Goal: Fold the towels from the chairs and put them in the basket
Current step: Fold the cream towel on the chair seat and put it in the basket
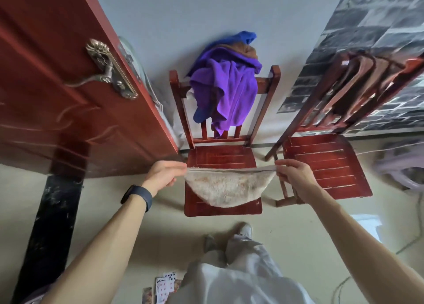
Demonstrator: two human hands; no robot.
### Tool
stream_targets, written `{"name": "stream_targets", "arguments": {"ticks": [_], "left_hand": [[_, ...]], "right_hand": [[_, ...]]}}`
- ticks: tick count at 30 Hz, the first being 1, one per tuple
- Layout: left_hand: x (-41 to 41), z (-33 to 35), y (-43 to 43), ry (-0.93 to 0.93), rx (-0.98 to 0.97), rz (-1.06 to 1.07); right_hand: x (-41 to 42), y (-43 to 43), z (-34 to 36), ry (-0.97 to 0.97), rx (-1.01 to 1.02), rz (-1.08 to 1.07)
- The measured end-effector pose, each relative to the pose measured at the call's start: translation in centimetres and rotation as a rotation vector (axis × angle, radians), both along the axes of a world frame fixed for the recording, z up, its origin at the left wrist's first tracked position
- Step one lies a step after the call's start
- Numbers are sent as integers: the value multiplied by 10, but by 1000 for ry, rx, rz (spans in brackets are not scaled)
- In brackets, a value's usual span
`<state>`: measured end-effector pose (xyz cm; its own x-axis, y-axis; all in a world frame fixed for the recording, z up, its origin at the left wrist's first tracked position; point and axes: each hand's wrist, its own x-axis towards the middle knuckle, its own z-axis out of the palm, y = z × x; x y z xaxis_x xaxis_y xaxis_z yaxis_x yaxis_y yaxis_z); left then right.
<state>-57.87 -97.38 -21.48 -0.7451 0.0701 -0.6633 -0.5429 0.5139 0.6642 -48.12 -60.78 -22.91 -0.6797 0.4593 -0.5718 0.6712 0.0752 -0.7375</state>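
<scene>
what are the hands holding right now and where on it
A beige towel, stretched between both hands over the chair seat: the left hand pinches its left top corner, the right hand its right top corner.

Frame centre, I log a beige towel (pixel 227 189), mottled with faint rust tinges. Upper centre: purple towel (pixel 227 92) with a blue towel (pixel 246 36) and a brown towel (pixel 251 51). Centre chair (pixel 220 154) and right chair (pixel 325 166) are glossy red-brown, the right one scuffed white. Door (pixel 46 97) at left is dark red, its handle (pixel 107 69) tarnished brass. Upper-right wall (pixel 378 28): grey-black brick pattern. Wristband (pixel 137 197) is black. Bottom edge: playing cards (pixel 164 287), red pips.
</scene>
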Motion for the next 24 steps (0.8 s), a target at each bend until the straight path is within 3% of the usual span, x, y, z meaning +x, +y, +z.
{"name": "stream_targets", "arguments": {"ticks": [3, 7, 11, 15, 18, 24], "left_hand": [[-2, 13, -2, 235, -203, -348], [-3, 23, 5, 557, -503, -494], [-5, 24, 2, 810, -564, -519], [-4, 9, -10, 1055, -749, -680], [4, -15, -10, 1081, -806, -744], [-23, -46, 9, 815, -909, -650]], "right_hand": [[5, 3, 11, -11, 313, 357], [12, 1, 12, 188, 792, 614], [16, 11, 17, 406, 984, 676], [25, 20, 10, 445, 1047, 776], [25, 23, -1, 397, 1040, 908], [-38, 22, -19, 208, 1017, 933]]}}
